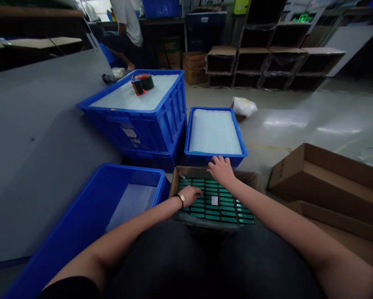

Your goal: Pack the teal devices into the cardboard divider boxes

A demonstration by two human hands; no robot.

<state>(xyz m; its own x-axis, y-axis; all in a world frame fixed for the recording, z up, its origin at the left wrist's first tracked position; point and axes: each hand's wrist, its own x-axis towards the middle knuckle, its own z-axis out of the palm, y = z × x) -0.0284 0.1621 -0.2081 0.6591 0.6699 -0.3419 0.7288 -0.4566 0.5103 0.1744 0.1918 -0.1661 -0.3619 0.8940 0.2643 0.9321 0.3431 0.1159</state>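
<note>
Noting R hand (220, 170) open, empty, on far rim of cardboard box (186, 173); L hand (189, 195) loosely curled at box's left side, over green cells (226, 209), hold unclear.

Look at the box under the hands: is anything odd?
A small white square lies on the green items in the cardboard box, breaking their even rows; I cannot tell what it is.
</note>
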